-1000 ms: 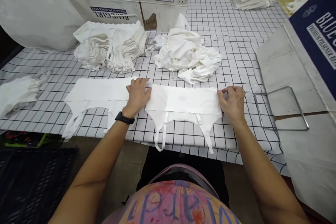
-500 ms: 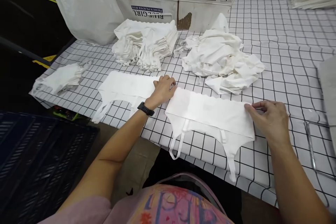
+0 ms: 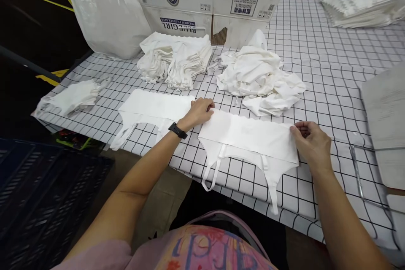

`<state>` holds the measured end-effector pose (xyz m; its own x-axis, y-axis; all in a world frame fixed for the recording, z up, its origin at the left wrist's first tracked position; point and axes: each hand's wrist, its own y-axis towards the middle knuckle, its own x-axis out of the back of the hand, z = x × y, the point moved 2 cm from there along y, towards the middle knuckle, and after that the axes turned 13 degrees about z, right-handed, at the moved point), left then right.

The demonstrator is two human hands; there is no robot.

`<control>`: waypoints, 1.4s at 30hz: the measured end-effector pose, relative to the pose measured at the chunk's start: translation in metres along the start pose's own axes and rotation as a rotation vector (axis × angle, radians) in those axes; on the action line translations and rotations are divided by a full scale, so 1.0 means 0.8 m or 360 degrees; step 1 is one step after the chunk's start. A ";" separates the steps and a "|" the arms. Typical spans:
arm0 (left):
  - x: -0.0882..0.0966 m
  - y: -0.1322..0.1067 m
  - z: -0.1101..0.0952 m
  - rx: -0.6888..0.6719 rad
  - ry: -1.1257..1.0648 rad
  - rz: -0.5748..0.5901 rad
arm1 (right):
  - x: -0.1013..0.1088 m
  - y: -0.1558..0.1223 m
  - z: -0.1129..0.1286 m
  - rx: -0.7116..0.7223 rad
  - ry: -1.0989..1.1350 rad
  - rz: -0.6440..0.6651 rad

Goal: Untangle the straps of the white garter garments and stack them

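A white strappy bra top (image 3: pixel 247 135) lies flat on the checked cloth, its scalloped edge away from me and its straps hanging toward the table's front edge. My left hand (image 3: pixel 200 112) is closed at its far left corner; the fingertips are partly hidden. With thumb and forefinger, my right hand (image 3: pixel 311 141) pinches the far right corner. To the left, partly under my left wrist, lies a second white bra top (image 3: pixel 152 103), also spread flat.
Behind are a neat stack of white bra tops (image 3: pixel 177 57) and a loose heap of white garments (image 3: pixel 261 76). A cardboard box (image 3: pixel 202 8) and a plastic bag (image 3: pixel 107 12) stand at the back. Grey-white board (image 3: pixel 386 122) and a metal wire frame (image 3: pixel 357 173) lie right.
The camera view has shifted a little, showing more of the right side. Both hands stay at the corners of the bra top, which lies nearly as before.
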<state>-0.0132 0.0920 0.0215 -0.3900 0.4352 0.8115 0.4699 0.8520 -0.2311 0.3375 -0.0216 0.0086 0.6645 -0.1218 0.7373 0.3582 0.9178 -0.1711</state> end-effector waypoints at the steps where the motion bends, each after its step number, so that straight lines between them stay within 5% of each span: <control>1: 0.000 -0.001 0.000 -0.0005 0.0006 -0.0006 | 0.001 0.001 -0.002 0.0011 0.0014 0.0000; 11: 0.008 -0.009 -0.006 -0.0043 -0.0479 -0.0279 | 0.001 0.006 -0.025 0.0098 0.0213 -0.0082; 21: 0.006 -0.013 -0.003 -0.0102 -0.0956 -0.0335 | 0.013 -0.017 -0.007 0.0064 0.0830 0.0014; 38: -0.011 -0.002 -0.013 -0.0061 -0.1358 -0.0297 | 0.010 -0.018 -0.009 0.0021 0.0912 -0.0071; 42: -0.015 0.007 -0.017 0.0002 -0.1198 -0.0316 | 0.007 -0.012 -0.015 0.0011 0.0812 -0.0081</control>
<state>0.0045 0.0875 0.0181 -0.8995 0.3547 0.2551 0.3344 0.9347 -0.1205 0.3455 -0.0356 0.0064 0.8824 -0.3340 0.3314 0.3954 0.9081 -0.1376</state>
